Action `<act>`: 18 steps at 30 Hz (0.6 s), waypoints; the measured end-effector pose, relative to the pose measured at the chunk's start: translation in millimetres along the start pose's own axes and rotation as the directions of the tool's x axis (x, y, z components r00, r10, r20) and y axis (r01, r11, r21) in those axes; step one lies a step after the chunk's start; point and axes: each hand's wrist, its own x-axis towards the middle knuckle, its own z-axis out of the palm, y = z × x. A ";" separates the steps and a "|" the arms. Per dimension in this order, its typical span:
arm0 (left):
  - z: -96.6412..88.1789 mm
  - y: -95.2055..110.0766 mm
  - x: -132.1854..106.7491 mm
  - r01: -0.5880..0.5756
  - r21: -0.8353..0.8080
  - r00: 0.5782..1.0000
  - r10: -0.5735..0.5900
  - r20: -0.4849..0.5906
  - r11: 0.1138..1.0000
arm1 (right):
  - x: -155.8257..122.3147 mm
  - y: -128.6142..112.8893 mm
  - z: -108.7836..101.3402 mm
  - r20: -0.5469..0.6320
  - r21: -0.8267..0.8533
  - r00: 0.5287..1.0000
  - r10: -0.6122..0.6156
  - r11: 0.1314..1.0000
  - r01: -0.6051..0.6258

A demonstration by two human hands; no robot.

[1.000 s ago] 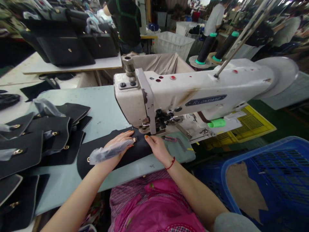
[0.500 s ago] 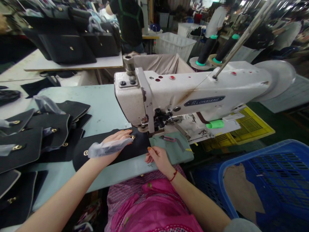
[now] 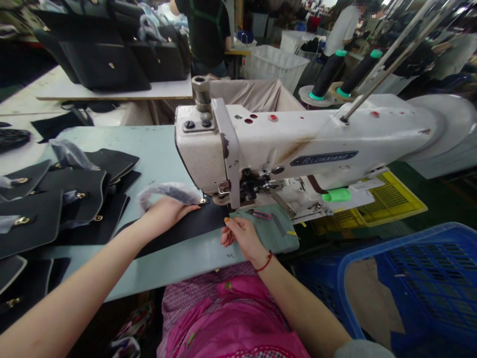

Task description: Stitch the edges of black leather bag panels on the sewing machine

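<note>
A black leather flap piece (image 3: 194, 224) lies on the pale green table (image 3: 160, 154) under the head of a white sewing machine (image 3: 298, 144). My left hand (image 3: 164, 213) rests on the piece with its fingers laid flat toward the needle, close to a gold clasp (image 3: 203, 201). A clear plastic wrap (image 3: 167, 191) curls up above that hand. My right hand (image 3: 238, 233) pinches the piece's near right edge, thumb and finger together. The needle area is partly hidden by the machine head.
Several black flap pieces with gold clasps (image 3: 55, 204) are stacked at the left. A blue basket (image 3: 410, 278) stands at the right, a yellow tray (image 3: 387, 199) behind it. Black bags (image 3: 112, 59) sit on a far table. Other people stand at the back.
My left hand has slid the piece further under the machine head, and the plastic wrap has lifted off my hand. My right hand drew back from the presser foot to the piece's near edge.
</note>
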 end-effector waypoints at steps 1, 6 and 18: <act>-2.1 -2.3 3.4 0.006 -0.005 0.998 -0.006 0.060 1.000 | 2.0 -1.6 0.8 0.001 0.004 1.000 0.002 1.000 -0.002; -3.5 -13.5 16.8 0.060 -0.048 0.980 -0.049 0.192 0.997 | 13.3 -8.1 2.5 0.007 0.014 1.000 0.006 1.000 -0.007; -12.1 44.5 -20.5 0.287 0.112 0.933 -0.252 -0.256 0.951 | 28.6 -19.1 10.2 -0.039 -0.016 0.999 0.002 1.000 -0.003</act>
